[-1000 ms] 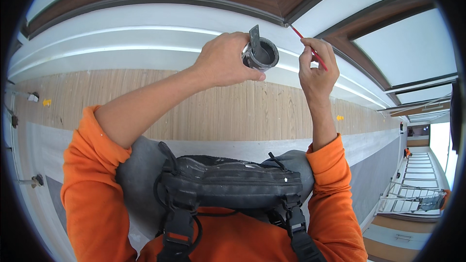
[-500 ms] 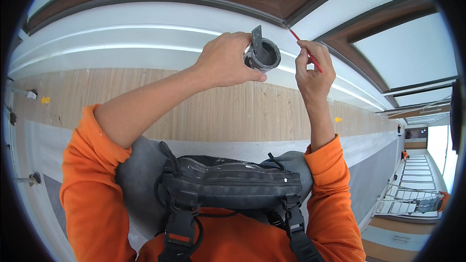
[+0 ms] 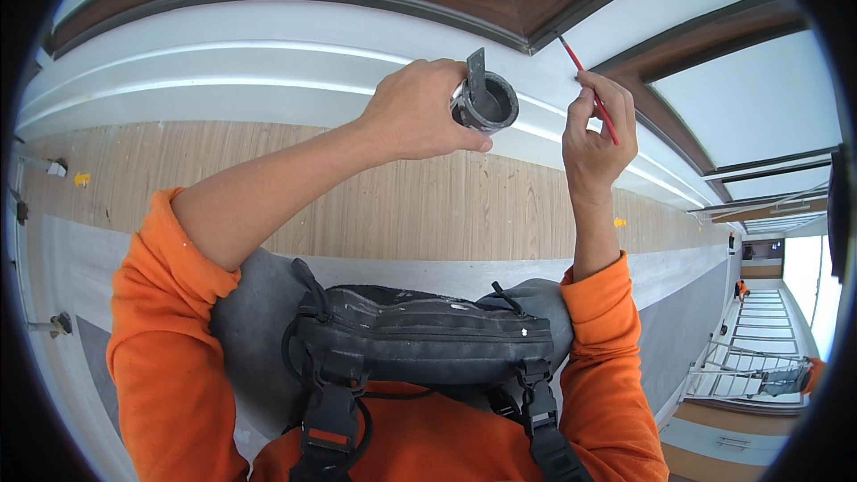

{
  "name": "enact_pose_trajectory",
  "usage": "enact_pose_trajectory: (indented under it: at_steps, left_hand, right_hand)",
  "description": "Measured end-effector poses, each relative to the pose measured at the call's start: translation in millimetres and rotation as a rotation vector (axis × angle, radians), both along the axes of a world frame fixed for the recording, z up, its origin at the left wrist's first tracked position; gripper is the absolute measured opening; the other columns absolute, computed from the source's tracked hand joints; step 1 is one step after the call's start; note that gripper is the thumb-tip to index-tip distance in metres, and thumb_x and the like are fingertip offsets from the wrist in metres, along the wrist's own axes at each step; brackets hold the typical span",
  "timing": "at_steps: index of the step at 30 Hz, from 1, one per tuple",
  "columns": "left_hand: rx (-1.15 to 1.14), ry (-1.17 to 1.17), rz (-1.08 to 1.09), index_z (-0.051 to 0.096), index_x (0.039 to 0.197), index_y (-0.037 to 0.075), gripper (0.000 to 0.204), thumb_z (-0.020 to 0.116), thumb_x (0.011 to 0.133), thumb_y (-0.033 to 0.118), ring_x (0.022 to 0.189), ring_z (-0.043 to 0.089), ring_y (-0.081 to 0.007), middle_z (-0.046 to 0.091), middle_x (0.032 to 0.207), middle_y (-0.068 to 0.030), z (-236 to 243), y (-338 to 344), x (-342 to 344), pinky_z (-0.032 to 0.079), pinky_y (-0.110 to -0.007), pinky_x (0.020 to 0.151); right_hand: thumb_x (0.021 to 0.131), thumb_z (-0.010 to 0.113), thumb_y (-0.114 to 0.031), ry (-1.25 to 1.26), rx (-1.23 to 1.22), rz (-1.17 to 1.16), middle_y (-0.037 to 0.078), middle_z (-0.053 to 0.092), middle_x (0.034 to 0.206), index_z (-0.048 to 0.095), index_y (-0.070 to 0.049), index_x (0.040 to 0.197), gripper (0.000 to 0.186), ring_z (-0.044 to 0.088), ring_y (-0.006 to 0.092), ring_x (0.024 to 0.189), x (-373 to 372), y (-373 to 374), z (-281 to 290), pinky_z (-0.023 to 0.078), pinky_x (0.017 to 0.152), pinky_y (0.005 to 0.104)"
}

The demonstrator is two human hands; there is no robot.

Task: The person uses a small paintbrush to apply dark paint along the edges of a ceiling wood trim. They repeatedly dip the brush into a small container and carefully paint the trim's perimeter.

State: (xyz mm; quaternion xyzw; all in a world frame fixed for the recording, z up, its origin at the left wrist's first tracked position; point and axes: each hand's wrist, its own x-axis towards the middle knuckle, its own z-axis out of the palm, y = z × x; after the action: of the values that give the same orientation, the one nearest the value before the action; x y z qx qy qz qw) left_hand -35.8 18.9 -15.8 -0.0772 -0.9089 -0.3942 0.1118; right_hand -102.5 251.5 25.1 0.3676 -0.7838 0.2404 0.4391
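My left hand is wrapped round a small paint can with a dark, smeared rim and grey paint inside. A flat grey scraper stands in the can, its upper end jutting past the rim. In my right hand a thin red paintbrush is pinched between thumb and fingers. The brush tip meets the dark edge strip of the brown wooden frame, just right of its lower corner. White wall panel lies below that corner.
White ridged skirting runs along the wall above a wood-look floor. A black bag rests across my lap. At the far right, a person in orange is beside a metal ladder. Yellow arrow markers lie on the floor.
My right hand and the brush have moved right and slightly up, so the tip has left the corner and is further along the dark edge. The left hand and can have barely shifted.
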Motion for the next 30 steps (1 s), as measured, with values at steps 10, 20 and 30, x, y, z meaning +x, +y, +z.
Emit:
enact_pose_trajectory:
  at_steps: [10,20,30]
  left_hand:
    - [0.000,-0.117,-0.064,0.070,0.117,-0.006,0.080,0.094,0.068,0.052,0.111,0.070,-0.0388,0.073,0.112,-0.0236,9.4,-2.9,1.7,0.055,-0.047,0.099]
    - [-0.023,-0.111,-0.069,0.071,0.120,0.002,0.071,0.094,0.070,0.047,0.117,0.067,-0.0365,0.073,0.118,-0.0181,6.6,-1.3,0.3,0.053,-0.047,0.103]
    - [-0.156,-0.052,-0.129,0.070,0.122,0.004,0.068,0.093,0.071,0.044,0.118,0.064,-0.0348,0.071,0.120,-0.0165,-2.4,4.6,-0.2,0.052,-0.048,0.103]
  right_hand:
    - [0.090,0.072,0.004,-0.050,-0.011,0.009,0.008,0.074,0.099,0.073,-0.006,0.104,0.017,0.071,0.0182,0.080,-0.5,-3.0,-4.2,0.059,0.067,0.0298]
    - [0.101,0.065,-0.003,-0.292,-0.260,0.058,0.009,0.073,0.092,0.073,-0.001,0.105,0.009,0.070,0.0147,0.078,5.2,6.7,1.5,0.057,0.065,0.0270]
    - [0.107,0.057,-0.010,-0.740,-0.271,0.255,0.002,0.067,0.076,0.072,-0.002,0.094,0.022,0.061,0.0081,0.068,49.3,6.7,39.3,0.048,0.061,0.0232]
